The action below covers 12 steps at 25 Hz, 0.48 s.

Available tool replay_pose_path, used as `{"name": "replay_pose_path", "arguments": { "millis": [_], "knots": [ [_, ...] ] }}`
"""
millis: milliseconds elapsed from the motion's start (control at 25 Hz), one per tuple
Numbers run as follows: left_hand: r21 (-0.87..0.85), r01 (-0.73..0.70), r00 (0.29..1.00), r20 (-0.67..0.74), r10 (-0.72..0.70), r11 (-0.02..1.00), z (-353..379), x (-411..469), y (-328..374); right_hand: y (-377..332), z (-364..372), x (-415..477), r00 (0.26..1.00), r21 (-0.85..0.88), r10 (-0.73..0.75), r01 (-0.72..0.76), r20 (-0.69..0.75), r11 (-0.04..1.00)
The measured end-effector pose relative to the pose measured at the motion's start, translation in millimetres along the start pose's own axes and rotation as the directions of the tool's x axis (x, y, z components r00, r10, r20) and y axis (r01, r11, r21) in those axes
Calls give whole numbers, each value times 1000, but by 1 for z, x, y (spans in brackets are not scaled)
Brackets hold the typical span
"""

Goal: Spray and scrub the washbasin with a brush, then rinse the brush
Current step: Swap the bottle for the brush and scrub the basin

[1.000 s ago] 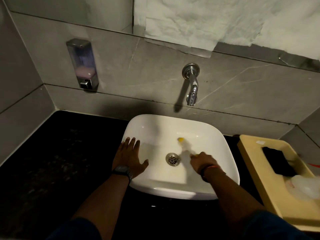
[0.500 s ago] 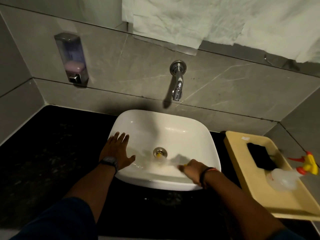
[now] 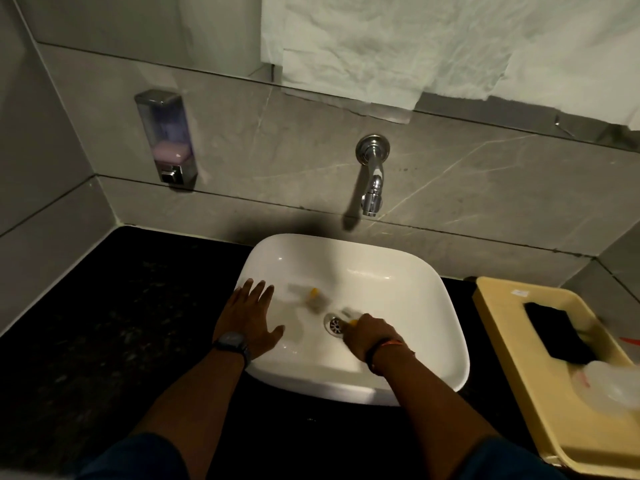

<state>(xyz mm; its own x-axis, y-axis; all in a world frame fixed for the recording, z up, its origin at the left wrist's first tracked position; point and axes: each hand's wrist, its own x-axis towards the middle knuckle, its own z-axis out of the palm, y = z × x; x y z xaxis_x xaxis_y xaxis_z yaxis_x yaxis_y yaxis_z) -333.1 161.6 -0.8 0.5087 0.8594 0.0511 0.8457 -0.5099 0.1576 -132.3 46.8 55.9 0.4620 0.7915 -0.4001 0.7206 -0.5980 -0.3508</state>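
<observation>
My right hand [image 3: 372, 336] is closed around the handle of the brush [image 3: 313, 299], down inside the washbasin [image 3: 446, 327] just right of the drain [image 3: 334, 324]. A bit of yellow handle pokes out at my knuckles, and the rest of the brush runs left past the drain as a motion-blurred streak with a yellow spot near its far end, low against the basin floor. I cannot tell exactly where the bristles touch.

My left hand [image 3: 251, 318] lies flat with fingers spread on the basin's left rim, palm down, gripping nothing, thumb reaching toward the bowl. A dark watch [image 3: 231, 342] sits on that wrist; a thin band [image 3: 386, 348] circles the right wrist.

The white basin stands on a black countertop [image 3: 104, 323]. Above it a chrome tap [image 3: 372, 178] juts from the grey tiled wall, and I see no water at its spout. A soap dispenser [image 3: 166, 135] with pink liquid hangs to the left. To the right of the basin, a yellow tray [image 3: 512, 341] holds a black pad [image 3: 557, 334] and a clear bottle [image 3: 613, 382].
</observation>
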Motion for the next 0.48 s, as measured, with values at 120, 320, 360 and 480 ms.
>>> {"name": "replay_pose_path", "arguments": {
  "millis": [120,320,360,480],
  "knots": [
    [10,14,1000,23,-15,1000,-1,1,0,22,-13,10,976,160,210,-199,-52,967],
    [52,2,999,46,-5,999,-4,1,2,15,1,-9,998,69,-45,42,38,997],
    [57,4,999,50,-7,998,-5,1,3,29,-9,-9,997,23,62,-61,-52,998],
    [59,3,999,51,-6,998,-6,1,3,73,-42,-18,950,41,300,-298,-83,954]
  ]
}}
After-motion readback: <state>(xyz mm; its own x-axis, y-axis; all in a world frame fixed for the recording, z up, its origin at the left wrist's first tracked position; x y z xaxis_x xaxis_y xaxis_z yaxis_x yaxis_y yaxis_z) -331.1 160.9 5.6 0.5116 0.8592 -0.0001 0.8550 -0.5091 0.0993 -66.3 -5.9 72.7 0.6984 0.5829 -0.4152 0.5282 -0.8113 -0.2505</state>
